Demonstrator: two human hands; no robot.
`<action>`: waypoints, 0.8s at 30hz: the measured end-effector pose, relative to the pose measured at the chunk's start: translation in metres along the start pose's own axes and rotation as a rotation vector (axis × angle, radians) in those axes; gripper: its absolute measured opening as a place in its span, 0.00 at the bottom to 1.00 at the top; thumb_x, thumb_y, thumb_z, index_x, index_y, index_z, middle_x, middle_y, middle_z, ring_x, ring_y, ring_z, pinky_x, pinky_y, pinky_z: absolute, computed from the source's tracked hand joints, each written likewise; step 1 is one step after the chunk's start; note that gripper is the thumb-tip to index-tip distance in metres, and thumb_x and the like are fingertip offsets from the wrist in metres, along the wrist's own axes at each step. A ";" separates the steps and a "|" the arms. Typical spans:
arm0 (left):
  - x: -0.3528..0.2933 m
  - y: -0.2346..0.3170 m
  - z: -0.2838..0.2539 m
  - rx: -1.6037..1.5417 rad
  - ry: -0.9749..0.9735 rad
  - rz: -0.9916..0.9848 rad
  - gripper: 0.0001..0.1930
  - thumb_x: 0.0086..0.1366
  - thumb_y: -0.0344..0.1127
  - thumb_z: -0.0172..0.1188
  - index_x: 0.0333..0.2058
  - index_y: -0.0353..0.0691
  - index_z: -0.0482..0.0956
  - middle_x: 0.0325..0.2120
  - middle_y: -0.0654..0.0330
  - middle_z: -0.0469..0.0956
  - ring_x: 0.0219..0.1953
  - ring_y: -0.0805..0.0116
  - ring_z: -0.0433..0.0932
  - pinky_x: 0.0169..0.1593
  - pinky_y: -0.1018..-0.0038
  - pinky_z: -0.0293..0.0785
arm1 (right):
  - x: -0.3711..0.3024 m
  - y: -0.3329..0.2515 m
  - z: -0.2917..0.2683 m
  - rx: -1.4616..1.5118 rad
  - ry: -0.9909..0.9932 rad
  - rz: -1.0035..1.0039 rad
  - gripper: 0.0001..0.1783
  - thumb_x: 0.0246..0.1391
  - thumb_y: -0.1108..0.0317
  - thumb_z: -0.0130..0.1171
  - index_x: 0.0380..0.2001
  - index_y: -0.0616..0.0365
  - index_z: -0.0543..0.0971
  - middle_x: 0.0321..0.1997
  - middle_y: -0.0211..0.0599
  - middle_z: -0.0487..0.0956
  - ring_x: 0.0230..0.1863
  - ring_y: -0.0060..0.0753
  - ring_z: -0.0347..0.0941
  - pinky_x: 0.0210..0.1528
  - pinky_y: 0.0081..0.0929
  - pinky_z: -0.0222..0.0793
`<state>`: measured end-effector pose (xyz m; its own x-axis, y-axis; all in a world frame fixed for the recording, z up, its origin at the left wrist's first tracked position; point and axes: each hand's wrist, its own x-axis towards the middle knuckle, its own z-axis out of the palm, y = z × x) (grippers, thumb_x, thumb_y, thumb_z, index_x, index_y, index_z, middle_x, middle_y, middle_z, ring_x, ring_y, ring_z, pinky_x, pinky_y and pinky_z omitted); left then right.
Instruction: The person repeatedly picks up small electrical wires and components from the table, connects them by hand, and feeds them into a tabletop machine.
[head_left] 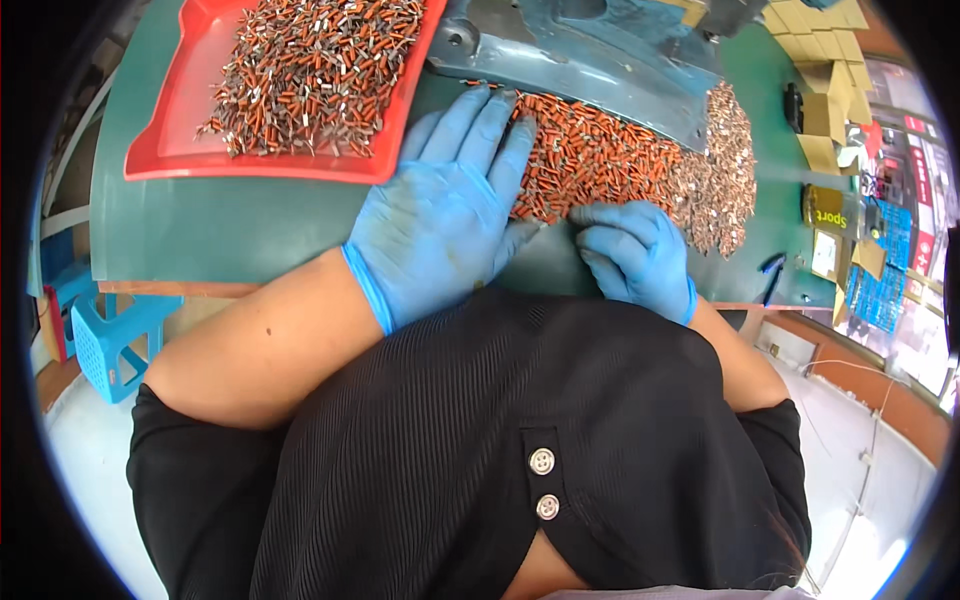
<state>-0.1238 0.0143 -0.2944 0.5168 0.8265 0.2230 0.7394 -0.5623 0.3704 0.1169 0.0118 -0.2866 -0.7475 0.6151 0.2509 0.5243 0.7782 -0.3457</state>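
Note:
On the green table lies a pile of small orange-red cylindrical parts with metal ends (590, 155). My left hand (440, 200), in a blue glove with dark smudges, lies along the pile's left side. Its fingers are stretched out, and nothing shows in its grasp. At the pile's front edge is my right hand (640, 250), gloved in blue too. The fingers there are curled in, the index finger and thumb close together against the parts. Whatever they hold, if anything, is too small to tell. A heap of small copper-coloured parts (725, 170) adjoins the orange pile on the right.
A red tray (150, 150) heaped with mixed orange and silver parts stands left of my left hand. Behind the pile sits a grey metal machine base (590, 65). A dark pen (773, 278) lies near the right edge. Small cardboard boxes (825, 110) line the far right. Blue plastic stool (110, 335) at left.

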 end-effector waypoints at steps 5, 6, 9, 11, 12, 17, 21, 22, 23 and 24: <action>-0.007 0.037 -0.002 0.082 0.095 -0.027 0.37 0.52 0.44 0.64 0.56 0.29 0.60 0.55 0.42 0.61 0.59 0.46 0.60 0.61 0.60 0.57 | -0.026 -0.020 -0.010 0.039 0.088 0.018 0.12 0.39 0.74 0.63 0.30 0.53 0.74 0.43 0.33 0.79 0.34 0.40 0.73 0.36 0.33 0.69; -0.011 0.043 -0.001 0.089 0.101 -0.021 0.37 0.52 0.44 0.64 0.56 0.29 0.60 0.55 0.42 0.61 0.59 0.46 0.60 0.61 0.60 0.57 | -0.030 -0.022 -0.014 0.033 0.097 0.014 0.12 0.39 0.74 0.63 0.30 0.53 0.74 0.43 0.33 0.79 0.34 0.40 0.73 0.36 0.33 0.69; -0.020 0.060 0.002 0.167 0.186 -0.026 0.36 0.55 0.45 0.62 0.56 0.27 0.60 0.54 0.40 0.62 0.57 0.43 0.61 0.62 0.59 0.56 | -0.041 -0.031 -0.020 0.034 0.062 -0.168 0.13 0.37 0.75 0.64 0.31 0.53 0.75 0.45 0.35 0.78 0.32 0.41 0.72 0.37 0.35 0.68; -0.019 0.072 0.002 0.214 0.160 0.004 0.36 0.56 0.46 0.60 0.56 0.27 0.60 0.54 0.40 0.63 0.58 0.43 0.61 0.62 0.59 0.56 | -0.050 -0.034 -0.022 0.006 0.091 -0.177 0.13 0.37 0.75 0.64 0.31 0.53 0.75 0.45 0.35 0.78 0.31 0.41 0.71 0.36 0.34 0.68; -0.022 0.077 0.001 0.261 0.121 0.026 0.35 0.57 0.46 0.59 0.56 0.27 0.60 0.54 0.40 0.63 0.58 0.44 0.61 0.62 0.60 0.57 | -0.055 -0.037 -0.022 -0.007 0.120 -0.184 0.13 0.37 0.75 0.63 0.31 0.53 0.75 0.45 0.35 0.78 0.31 0.41 0.71 0.36 0.34 0.68; -0.021 0.104 0.007 0.262 0.241 0.045 0.31 0.59 0.50 0.57 0.53 0.31 0.65 0.47 0.47 0.70 0.53 0.51 0.67 0.59 0.63 0.61 | -0.082 -0.039 -0.034 0.147 0.254 -0.094 0.11 0.43 0.78 0.62 0.32 0.54 0.75 0.40 0.38 0.79 0.33 0.39 0.75 0.37 0.30 0.72; -0.002 0.128 0.003 0.201 0.471 0.049 0.22 0.51 0.42 0.66 0.42 0.35 0.74 0.37 0.52 0.76 0.42 0.53 0.74 0.47 0.65 0.71 | -0.101 -0.037 -0.046 0.481 0.317 0.266 0.09 0.51 0.80 0.58 0.37 0.59 0.75 0.35 0.34 0.79 0.35 0.27 0.76 0.41 0.21 0.72; 0.004 0.136 0.006 0.201 0.463 0.064 0.22 0.51 0.42 0.66 0.42 0.35 0.74 0.37 0.52 0.76 0.42 0.53 0.74 0.47 0.65 0.71 | -0.102 -0.038 -0.049 0.740 0.305 0.500 0.08 0.53 0.79 0.57 0.38 0.62 0.75 0.34 0.32 0.78 0.35 0.23 0.75 0.41 0.20 0.72; 0.009 0.147 0.008 0.016 0.464 0.093 0.20 0.52 0.39 0.66 0.41 0.36 0.75 0.36 0.52 0.76 0.41 0.54 0.75 0.45 0.66 0.72 | -0.104 -0.036 -0.052 0.817 0.338 0.474 0.08 0.55 0.79 0.56 0.39 0.65 0.75 0.33 0.29 0.77 0.35 0.18 0.73 0.39 0.17 0.71; 0.011 0.160 0.010 -0.168 0.461 0.114 0.18 0.52 0.36 0.66 0.41 0.37 0.76 0.36 0.52 0.76 0.39 0.56 0.76 0.43 0.68 0.73 | -0.105 -0.035 -0.057 0.820 0.348 0.480 0.08 0.55 0.79 0.56 0.39 0.65 0.75 0.33 0.29 0.77 0.35 0.18 0.73 0.39 0.17 0.71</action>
<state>0.0046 -0.0670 -0.2417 0.3176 0.7074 0.6314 0.5899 -0.6687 0.4525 0.1998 -0.0729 -0.2488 -0.3020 0.9449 0.1261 0.1982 0.1916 -0.9612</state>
